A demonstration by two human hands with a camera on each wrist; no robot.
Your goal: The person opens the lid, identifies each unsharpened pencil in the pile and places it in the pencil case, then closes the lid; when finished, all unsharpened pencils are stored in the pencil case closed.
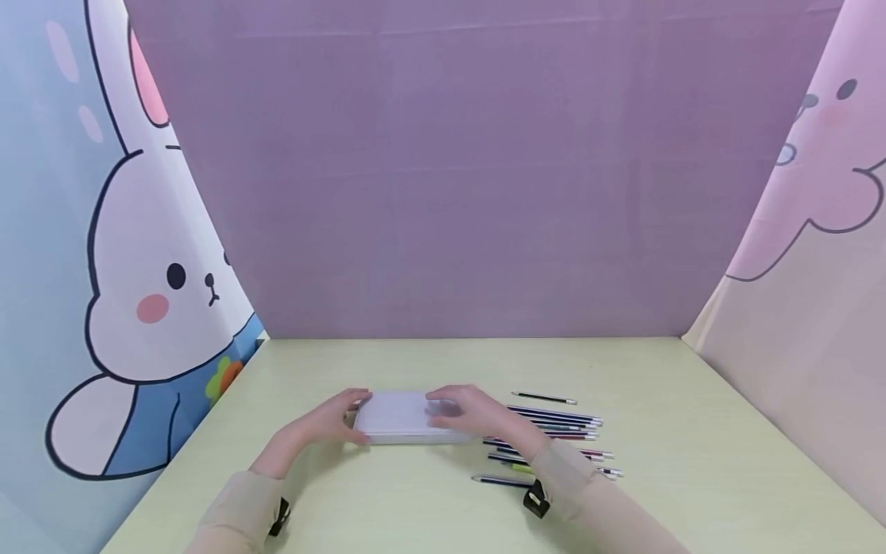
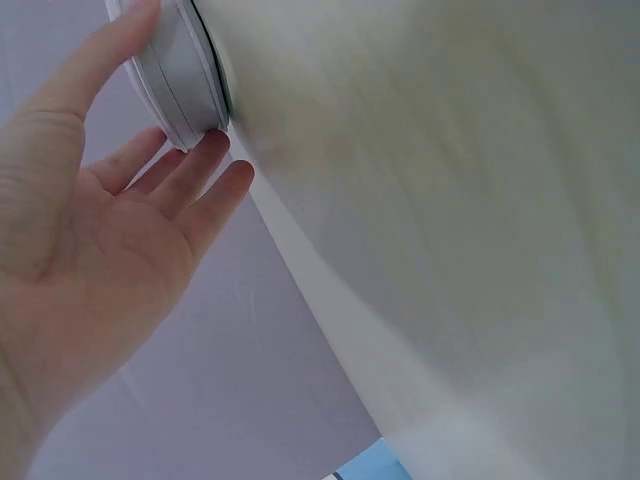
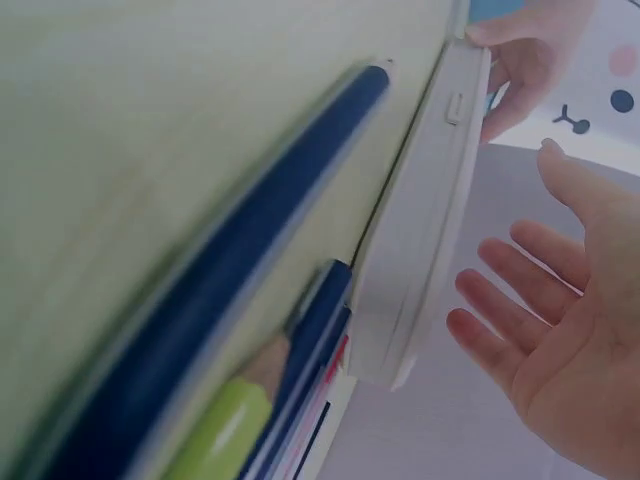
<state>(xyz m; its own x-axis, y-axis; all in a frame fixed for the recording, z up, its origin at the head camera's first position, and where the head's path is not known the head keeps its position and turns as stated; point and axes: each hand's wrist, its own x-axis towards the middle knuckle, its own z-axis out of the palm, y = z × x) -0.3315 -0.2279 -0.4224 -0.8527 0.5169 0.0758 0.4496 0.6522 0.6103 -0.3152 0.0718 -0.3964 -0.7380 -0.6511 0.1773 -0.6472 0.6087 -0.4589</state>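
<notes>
My left grip (image 1: pixel 334 419) pinches one end of the white case (image 1: pixel 398 417) on the tabletop (image 1: pixel 388 500); my right grip (image 1: pixel 474 412) hangs spread beside it. Probably light, stiff and slick, it's best held by both ends.

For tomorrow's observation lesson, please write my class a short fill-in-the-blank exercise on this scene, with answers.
In the head view, most pencils lie to the ____ of the white case.
The left hand holds the case's ____ end.
The white printed rabbit is dressed in ____.
One pencil is lime ____.

Missing words: right; left; blue; green.
</notes>
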